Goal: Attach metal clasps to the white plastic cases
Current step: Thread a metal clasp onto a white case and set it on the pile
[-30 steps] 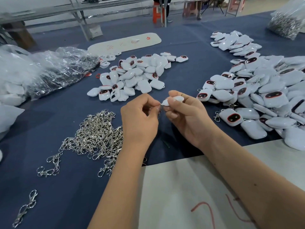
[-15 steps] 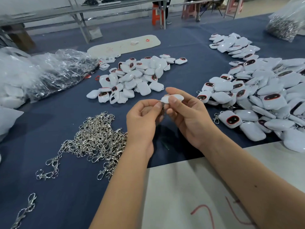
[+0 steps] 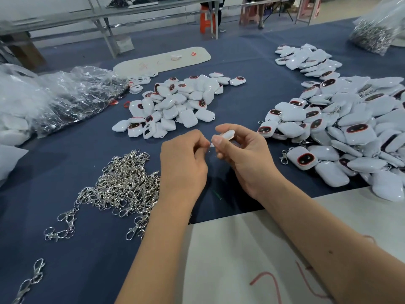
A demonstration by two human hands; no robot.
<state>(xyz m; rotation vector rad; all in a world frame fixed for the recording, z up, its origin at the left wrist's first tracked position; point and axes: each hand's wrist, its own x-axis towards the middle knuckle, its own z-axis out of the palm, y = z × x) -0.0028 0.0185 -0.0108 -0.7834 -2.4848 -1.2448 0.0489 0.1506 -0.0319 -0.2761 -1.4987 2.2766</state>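
Hands at work above the near middle of the counter (image 3: 65, 249), over its dark blue cover. Left hand (image 3: 183, 164): fingers curled, tips pinched together at the small tab end of the case; a clasp between them is likely but hidden, so not confirmed. Right hand (image 3: 245, 156): thumb and fingers clamped on one white plastic case (image 3: 228, 135), held clear of the counter. Change over the last second: the left hand's fingers, briefly looser, have closed in again on the tab, and the case sits a little higher in the right hand's grip; judged to mean the hooking-on of the clasp is under way, not finished. Orientation of case: long axis roughly left to right, slightly tilted, tab end pointing left toward the left hand, body end toward the right edge of the counter. Loose metal clasps (image 3: 125, 185): heap near the left hand, toward the near left. Unfitted cases (image 3: 175, 106): pile beyond the hands, mid counter. Finished cases (image 3: 341, 137): larger pile along the right edge, several with clasps showing. Clear plastic bags (image 3: 65, 95): far left edge.
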